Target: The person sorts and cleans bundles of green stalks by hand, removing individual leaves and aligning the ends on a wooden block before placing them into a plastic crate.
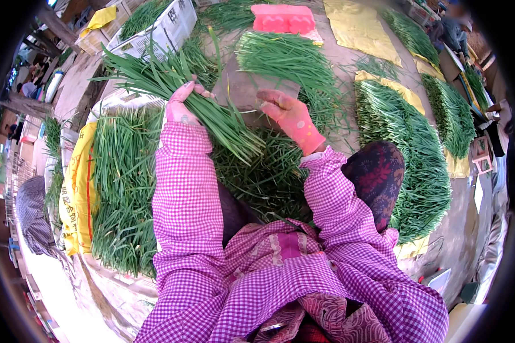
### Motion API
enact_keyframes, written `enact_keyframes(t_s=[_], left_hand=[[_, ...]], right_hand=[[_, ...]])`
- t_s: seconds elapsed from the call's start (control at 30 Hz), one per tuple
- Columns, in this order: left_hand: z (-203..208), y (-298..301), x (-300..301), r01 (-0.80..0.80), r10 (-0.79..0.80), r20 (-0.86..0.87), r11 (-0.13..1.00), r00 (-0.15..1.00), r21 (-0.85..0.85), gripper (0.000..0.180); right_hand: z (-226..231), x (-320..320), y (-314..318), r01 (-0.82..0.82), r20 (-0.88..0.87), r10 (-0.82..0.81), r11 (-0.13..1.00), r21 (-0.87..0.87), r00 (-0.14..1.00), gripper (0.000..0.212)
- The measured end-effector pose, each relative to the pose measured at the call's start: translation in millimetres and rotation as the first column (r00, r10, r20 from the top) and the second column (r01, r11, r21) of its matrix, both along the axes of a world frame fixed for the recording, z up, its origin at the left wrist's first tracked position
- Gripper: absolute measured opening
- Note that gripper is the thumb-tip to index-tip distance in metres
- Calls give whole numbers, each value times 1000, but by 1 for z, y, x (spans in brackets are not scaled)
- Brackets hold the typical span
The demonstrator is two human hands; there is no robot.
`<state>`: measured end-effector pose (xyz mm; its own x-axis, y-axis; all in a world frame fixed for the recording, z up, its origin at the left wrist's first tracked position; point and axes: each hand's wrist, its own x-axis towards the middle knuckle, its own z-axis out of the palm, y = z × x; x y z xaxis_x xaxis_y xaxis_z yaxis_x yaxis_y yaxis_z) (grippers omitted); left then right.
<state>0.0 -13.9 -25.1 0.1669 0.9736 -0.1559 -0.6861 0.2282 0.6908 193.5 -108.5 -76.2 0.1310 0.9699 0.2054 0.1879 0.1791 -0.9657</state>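
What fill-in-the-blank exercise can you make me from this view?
1. The bunch is in the ____ hand.
2. The crate nearest the bunch is ____ in colour.
3. The sleeves are checked purple and ____.
4. The pink block lies to the ____ of that crate.

Missing words: left; white; white; right.

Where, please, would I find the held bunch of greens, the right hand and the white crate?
Held bunch of greens [218, 117]: head view, on its stems.
Right hand [293, 118]: head view, on its middle.
White crate [179, 27]: head view, on its side wall.
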Motion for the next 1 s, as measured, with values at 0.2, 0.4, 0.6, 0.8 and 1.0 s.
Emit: enact_keyframes(t_s=[0.2,0.4,0.6,0.8,1.0], left_hand=[[-7,2,8,18,-26,-78,996,997,-91,17],[-3,14,-15,-199,219,142,970,965,-143,10],[10,21,-43,-453,479,155,874,864,-176,8],[24,6,-29,-490,498,241,866,833,-95,12],[23,-51,22,-186,254,-191,931,948,316,11]], right_hand=[[12,-38,-2,-65,458,-134,917,393,879,37],[29,-10,-12,-29,-797,238,963,267,555,9],[31,47,-15,240,-745,5,945,221,667,11],[29,9,-20,-174,66,181,979,-103,981,37],[-9,-59,-12,-566,-760,278,812,-140,587,66]])
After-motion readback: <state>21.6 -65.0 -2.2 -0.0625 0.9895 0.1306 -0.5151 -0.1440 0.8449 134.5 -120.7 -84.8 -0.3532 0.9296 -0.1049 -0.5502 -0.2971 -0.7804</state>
